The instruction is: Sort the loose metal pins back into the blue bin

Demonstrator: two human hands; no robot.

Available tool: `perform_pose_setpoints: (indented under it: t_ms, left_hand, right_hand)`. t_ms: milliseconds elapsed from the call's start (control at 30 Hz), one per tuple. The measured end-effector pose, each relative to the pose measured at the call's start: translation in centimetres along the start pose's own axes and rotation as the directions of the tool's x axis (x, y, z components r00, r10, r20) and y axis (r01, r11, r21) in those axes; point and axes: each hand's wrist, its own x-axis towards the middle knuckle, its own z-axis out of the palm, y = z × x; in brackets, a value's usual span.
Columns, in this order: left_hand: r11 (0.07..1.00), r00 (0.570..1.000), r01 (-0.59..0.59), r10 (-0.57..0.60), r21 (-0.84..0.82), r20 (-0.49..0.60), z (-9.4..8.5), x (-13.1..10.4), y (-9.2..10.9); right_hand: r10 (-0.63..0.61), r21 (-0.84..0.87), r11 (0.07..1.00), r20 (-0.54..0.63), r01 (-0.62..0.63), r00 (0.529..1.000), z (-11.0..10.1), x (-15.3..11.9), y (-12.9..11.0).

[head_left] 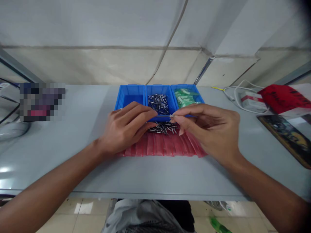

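My right hand [211,126] pinches a small silver rivet [171,116] between thumb and index finger, above the front rim of the blue bins. My left hand [131,126] hovers to the left with curved fingers, thumb and index apart, and nothing visible between them. Below both hands, a loose pile of rivets [164,128] with dark shanks lies on a row of pink plastic bags [162,145]. More rivets [159,103] fill the middle blue bin [157,87]. Green plastic packets [184,97] lie in the right blue bin [198,94]. My left fingers partly cover the left blue bin [131,90].
A phone-like dark object [286,137] lies on the grey table [155,176] at the right. Behind it are a red bag [286,97], a small white box [254,101] and a white cable [235,94]. A blurred-out patch [40,102] covers something at the left.
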Motion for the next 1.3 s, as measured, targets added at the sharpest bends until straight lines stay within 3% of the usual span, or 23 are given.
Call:
perform_pose_setpoints:
  t_ms: [100,300,567,833,1000,1100,1167,1233,1300]
  left_hand:
    - [0.999,0.997,-0.048,0.048,-0.006,-0.059,-0.3,0.0,0.4]
    - [0.999,0.994,-0.034,0.037,0.026,-0.107,-0.5,-0.1,0.5]
    - [0.999,0.994,-0.032,0.032,-0.003,-0.102,-0.4,0.0,0.6]
    - [0.995,0.990,-0.070,0.078,0.073,-0.114,-0.7,0.4,0.5]
    - [0.995,0.990,0.024,-0.009,0.100,-0.144,-0.7,0.0,0.2]
    - [0.991,0.988,0.066,-0.049,0.119,-0.143,-0.6,-0.2,0.0]
    - [0.990,0.991,0.068,-0.053,0.120,-0.126,-0.5,-0.2,-0.2]
    - [0.990,0.993,0.079,-0.068,0.118,-0.094,-0.4,-0.1,-0.2]
    - [0.986,0.994,0.111,-0.107,0.121,-0.037,-0.3,0.0,-0.3]
  right_hand:
    - [0.000,-0.001,1.000,0.020,0.000,1.000,0.3,-0.2,-0.1]
    - [0.023,-0.013,1.000,0.059,-0.022,0.998,0.2,-0.4,0.2]
    - [-0.010,0.012,1.000,0.036,0.010,0.999,0.3,-0.4,-0.1]
    - [0.001,0.047,0.999,0.078,-0.005,0.997,0.2,-0.7,0.2]
    - [0.066,0.110,0.992,0.006,-0.066,0.998,0.0,-0.2,1.2]
    - [0.051,0.216,0.975,0.042,-0.059,0.998,-0.2,0.2,1.3]
    - [-0.005,0.122,0.992,0.062,-0.003,0.998,-0.4,0.3,1.1]
    - [-0.152,-0.128,0.979,0.079,0.161,0.985,-0.7,0.4,1.1]
    - [-0.342,-0.398,0.835,0.166,0.380,0.925,-1.2,0.5,1.3]
